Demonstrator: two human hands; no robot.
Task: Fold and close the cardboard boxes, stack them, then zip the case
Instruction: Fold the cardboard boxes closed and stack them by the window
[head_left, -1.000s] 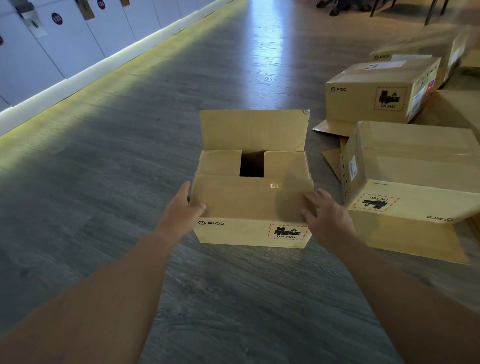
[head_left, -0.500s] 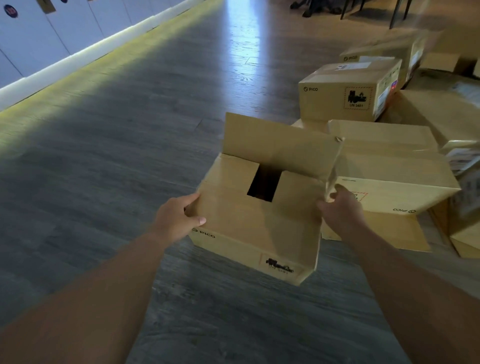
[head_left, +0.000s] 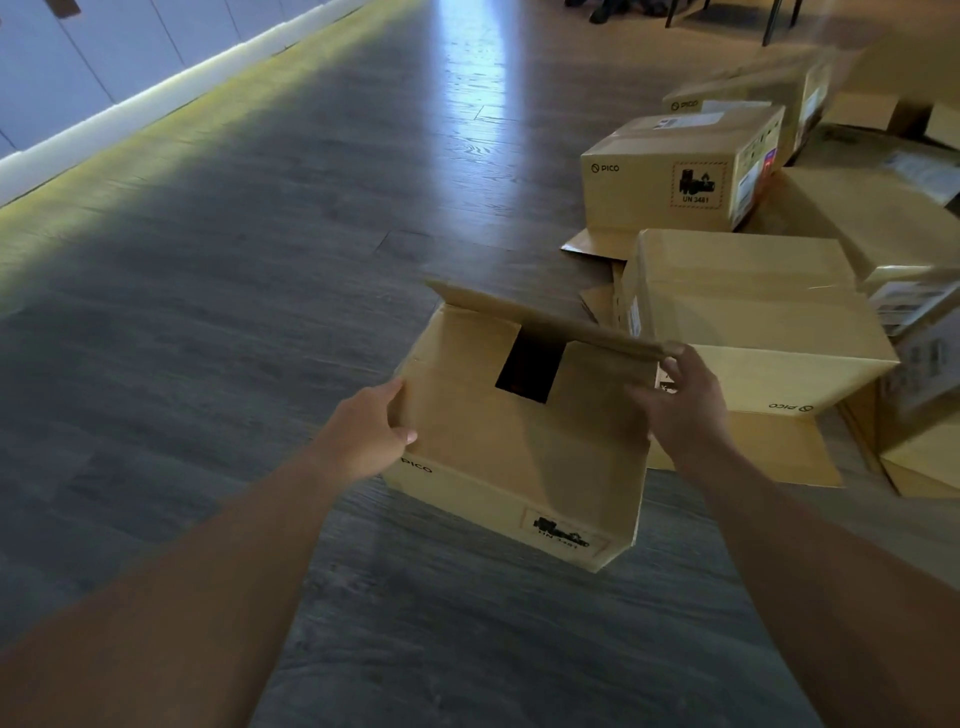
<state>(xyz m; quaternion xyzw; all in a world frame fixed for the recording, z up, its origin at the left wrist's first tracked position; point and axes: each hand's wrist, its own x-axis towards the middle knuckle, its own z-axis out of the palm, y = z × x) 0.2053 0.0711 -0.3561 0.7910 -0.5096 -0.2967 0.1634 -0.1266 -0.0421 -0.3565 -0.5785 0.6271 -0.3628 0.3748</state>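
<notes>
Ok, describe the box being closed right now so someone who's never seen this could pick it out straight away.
On the grey floor, look left of the cluster of cardboard boxes. The nearest box sits between the left hand and right hand. Unlike its shut neighbours, it shows a dark gap in its top and one far flap unfolded.
</notes>
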